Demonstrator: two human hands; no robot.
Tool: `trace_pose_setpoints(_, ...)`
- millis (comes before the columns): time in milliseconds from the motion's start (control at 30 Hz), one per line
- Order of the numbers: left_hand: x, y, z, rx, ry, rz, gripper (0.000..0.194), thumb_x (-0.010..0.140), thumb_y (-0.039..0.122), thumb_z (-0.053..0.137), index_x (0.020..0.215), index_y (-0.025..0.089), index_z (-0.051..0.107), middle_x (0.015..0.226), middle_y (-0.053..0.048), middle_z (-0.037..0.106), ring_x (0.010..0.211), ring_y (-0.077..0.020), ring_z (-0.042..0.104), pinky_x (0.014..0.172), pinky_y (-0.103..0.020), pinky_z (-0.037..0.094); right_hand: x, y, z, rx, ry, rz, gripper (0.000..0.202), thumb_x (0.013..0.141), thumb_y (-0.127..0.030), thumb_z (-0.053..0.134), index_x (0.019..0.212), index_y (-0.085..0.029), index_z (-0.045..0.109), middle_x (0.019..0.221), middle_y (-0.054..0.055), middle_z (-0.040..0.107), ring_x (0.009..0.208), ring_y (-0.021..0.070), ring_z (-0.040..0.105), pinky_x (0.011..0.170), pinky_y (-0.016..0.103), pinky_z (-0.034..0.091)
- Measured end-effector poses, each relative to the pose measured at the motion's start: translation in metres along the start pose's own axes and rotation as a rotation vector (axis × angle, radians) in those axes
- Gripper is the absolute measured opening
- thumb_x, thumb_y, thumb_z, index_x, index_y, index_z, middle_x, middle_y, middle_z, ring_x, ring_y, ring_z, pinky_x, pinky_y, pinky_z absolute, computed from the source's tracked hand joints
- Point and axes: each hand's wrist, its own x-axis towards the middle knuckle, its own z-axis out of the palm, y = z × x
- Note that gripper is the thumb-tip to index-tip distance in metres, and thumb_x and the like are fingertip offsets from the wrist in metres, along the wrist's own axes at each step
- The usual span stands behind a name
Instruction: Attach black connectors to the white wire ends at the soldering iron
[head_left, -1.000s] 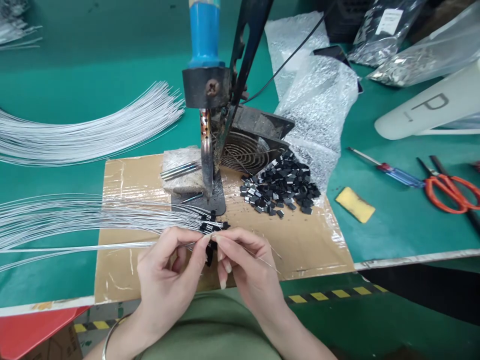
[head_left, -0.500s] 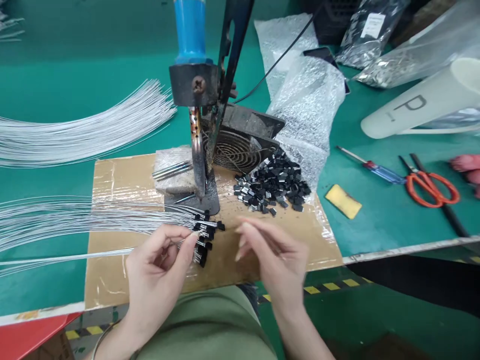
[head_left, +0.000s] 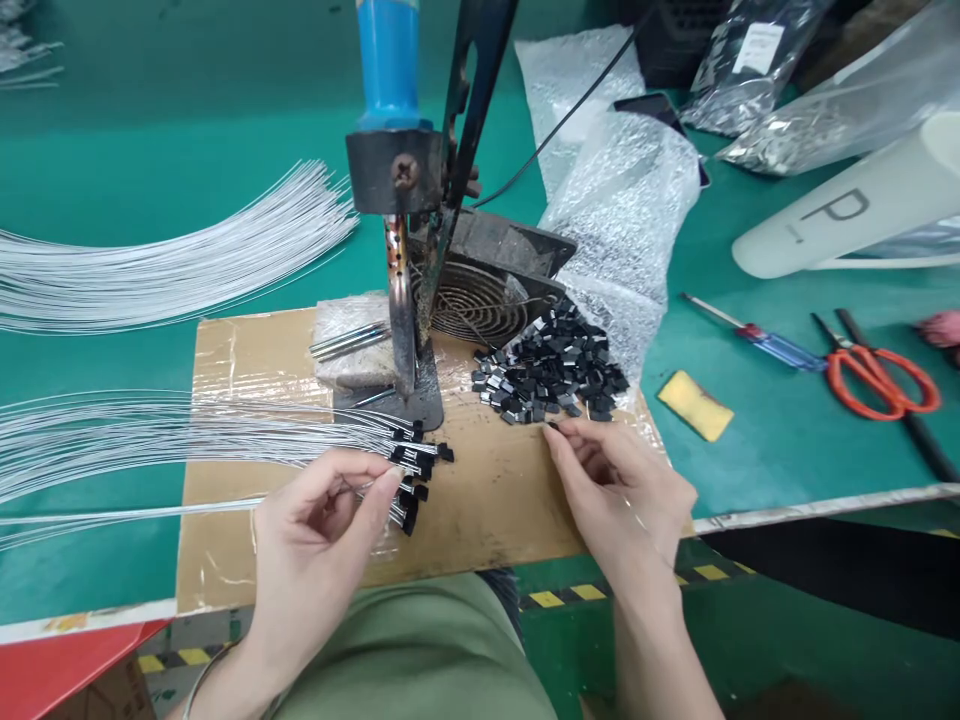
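My left hand (head_left: 322, 545) pinches thin white wires (head_left: 225, 507) that trail off to the left over the cardboard (head_left: 487, 510). Black-tipped wire ends (head_left: 409, 470) lie just beyond its fingertips. At the front edge of the pile of small black clips (head_left: 555, 360), my right hand (head_left: 622, 490) has thumb and forefinger closed on a small black clip (head_left: 553, 426), mostly hidden by the fingers. More white wires (head_left: 150, 440) with black ends stretch left from the board's middle.
A hot-air tool (head_left: 401, 300) on a black stand (head_left: 476, 90) rises behind the wire ends. Behind are a fan (head_left: 480, 300) and bubble wrap (head_left: 622, 220). Rightward lie a yellow sponge (head_left: 696, 405), screwdriver (head_left: 780, 347), scissors (head_left: 877, 380) and cup (head_left: 840, 210). Loose wires (head_left: 187, 275) lie back left.
My right hand has moved right to the front of the clip pile and closed its fingertips there. My left hand stays nearly in place, still pinching the wires.
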Motion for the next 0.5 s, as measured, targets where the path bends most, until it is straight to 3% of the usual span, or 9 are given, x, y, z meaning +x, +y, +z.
trace_pose_setpoints(100,0.000,0.000,0.001,0.000,0.002,-0.011,0.005,0.084,0.025,0.080,0.080,0.023,0.079,0.075,0.000,0.072,0.065,-0.0109,0.054,0.055,-0.021,0.038,-0.005,-0.010,0.001,0.243,0.041,0.151,0.006,0.090,-0.024,0.080,0.092,-0.019,0.081,0.069,0.000,0.072,0.053,0.0128,0.061,0.052,0.026,0.054)
trace_pose_setpoints(233,0.001,0.001,0.001,0.006,0.013,-0.013,0.008,0.083,0.028,0.081,0.079,0.023,0.078,0.073,0.000,0.071,0.064,-0.0111,0.054,0.055,-0.021,0.038,-0.013,-0.033,0.005,0.558,-0.069,0.276,0.007,0.087,-0.018,0.082,0.094,-0.021,0.082,0.065,-0.002,0.073,0.045,0.0107,0.062,0.044,0.022,0.055)
trace_pose_setpoints(400,0.003,0.002,0.001,0.034,0.018,0.017,0.008,0.084,0.028,0.080,0.078,0.023,0.077,0.070,0.001,0.070,0.063,-0.0110,0.053,0.056,-0.021,0.038,-0.020,-0.061,0.012,0.829,-0.228,0.467,0.007,0.087,-0.019,0.084,0.092,-0.024,0.085,0.071,0.000,0.081,0.058,0.0167,0.078,0.057,0.024,0.068)
trace_pose_setpoints(500,0.003,0.002,0.000,0.053,0.017,0.020,0.008,0.084,0.027,0.079,0.078,0.024,0.077,0.070,0.002,0.069,0.062,-0.0106,0.052,0.056,-0.021,0.038,-0.021,-0.068,0.017,0.903,-0.276,0.508,0.007,0.084,-0.019,0.088,0.088,-0.023,0.085,0.074,0.002,0.084,0.064,0.0203,0.082,0.063,0.027,0.071)
